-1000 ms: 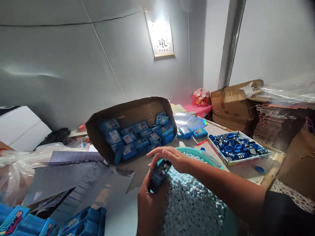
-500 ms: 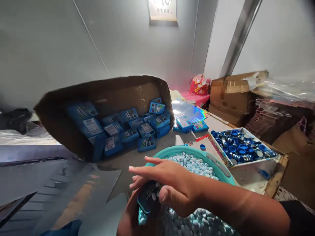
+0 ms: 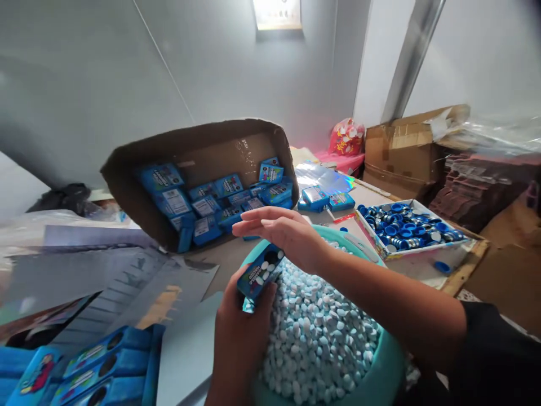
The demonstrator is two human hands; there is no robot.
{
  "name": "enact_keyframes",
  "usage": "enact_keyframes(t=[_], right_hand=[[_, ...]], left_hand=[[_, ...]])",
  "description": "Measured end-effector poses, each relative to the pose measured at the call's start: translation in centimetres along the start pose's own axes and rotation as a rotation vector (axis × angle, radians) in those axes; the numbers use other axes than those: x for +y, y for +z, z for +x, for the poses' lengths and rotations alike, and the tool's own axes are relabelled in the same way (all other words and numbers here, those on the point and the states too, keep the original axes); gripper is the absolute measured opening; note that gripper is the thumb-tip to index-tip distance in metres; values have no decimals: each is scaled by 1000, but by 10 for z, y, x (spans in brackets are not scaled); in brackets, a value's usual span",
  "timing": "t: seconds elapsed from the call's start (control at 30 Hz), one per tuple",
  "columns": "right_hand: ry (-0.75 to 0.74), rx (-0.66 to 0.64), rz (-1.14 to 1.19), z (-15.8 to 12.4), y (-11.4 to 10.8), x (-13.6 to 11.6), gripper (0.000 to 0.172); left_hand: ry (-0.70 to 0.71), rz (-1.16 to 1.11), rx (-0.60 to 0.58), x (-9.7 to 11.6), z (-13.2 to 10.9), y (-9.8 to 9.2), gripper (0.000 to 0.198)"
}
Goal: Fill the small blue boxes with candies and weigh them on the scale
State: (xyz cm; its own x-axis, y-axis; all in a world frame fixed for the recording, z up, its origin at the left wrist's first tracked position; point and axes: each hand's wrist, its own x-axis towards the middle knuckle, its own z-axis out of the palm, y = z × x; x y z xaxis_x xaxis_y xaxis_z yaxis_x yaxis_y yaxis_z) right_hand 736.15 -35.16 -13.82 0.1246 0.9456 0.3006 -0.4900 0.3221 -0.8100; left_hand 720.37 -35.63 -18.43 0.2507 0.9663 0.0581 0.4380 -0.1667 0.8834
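Note:
My left hand (image 3: 240,332) grips a small blue candy box (image 3: 258,273) with round holes that show white tablets. It holds the box over the near left rim of a teal basin (image 3: 376,383) heaped with pale blue and white tablets (image 3: 316,332). My right hand (image 3: 284,232) hovers flat just above the box, fingers stretched out to the left, holding nothing that I can see.
A tipped cardboard carton (image 3: 211,152) with several filled blue boxes lies behind the basin. A tray of blue caps (image 3: 406,228) sits to the right, two blue boxes (image 3: 323,198) beside it. Empty blue boxes (image 3: 101,366) lie at the near left, grey sheets (image 3: 105,282) behind them, cardboard boxes (image 3: 401,152) far right.
The view has swung back right and down. My right hand has lifted off the box and flattened above it. The box in my left hand is uncovered again.

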Motion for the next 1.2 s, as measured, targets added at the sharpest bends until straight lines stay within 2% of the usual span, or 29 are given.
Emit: enact_keyframes(t=[0.1,0.17,0.27,0.37,0.47,0.6,0.8,0.97,1.1,1.2], right_hand=[[3,123,-95,3,-6,1,24],[-56,111,-371,2,-7,-6,18],[-207,-138,-921,-6,-4,-19,14],[-230,-335,-1237,-13,3,-25,8],[-155,-387,-1267,-16,7,-27,8],[-157,-336,-1256,-12,5,-26,15],[-147,-186,-1270,-9,0,-22,14],[-130,-74,-1324,-11,0,-22,14],[-125,-67,-1427,-12,0,-19,15],[-128,-106,-1421,-12,0,-16,16]], left_hand=[[-7,-87,-71,-2,2,0,47],[-30,-130,-78,-4,4,-1,52],[-68,-96,-58,-8,6,-2,56],[-51,-76,-47,-13,7,-1,53],[-28,-104,24,-13,5,3,46],[-66,-102,68,-10,2,6,49],[-139,-126,-31,-7,3,3,56],[-158,-92,-17,-7,4,3,55],[-143,-130,-24,-5,2,2,58],[-130,-168,-48,-3,0,0,59]])
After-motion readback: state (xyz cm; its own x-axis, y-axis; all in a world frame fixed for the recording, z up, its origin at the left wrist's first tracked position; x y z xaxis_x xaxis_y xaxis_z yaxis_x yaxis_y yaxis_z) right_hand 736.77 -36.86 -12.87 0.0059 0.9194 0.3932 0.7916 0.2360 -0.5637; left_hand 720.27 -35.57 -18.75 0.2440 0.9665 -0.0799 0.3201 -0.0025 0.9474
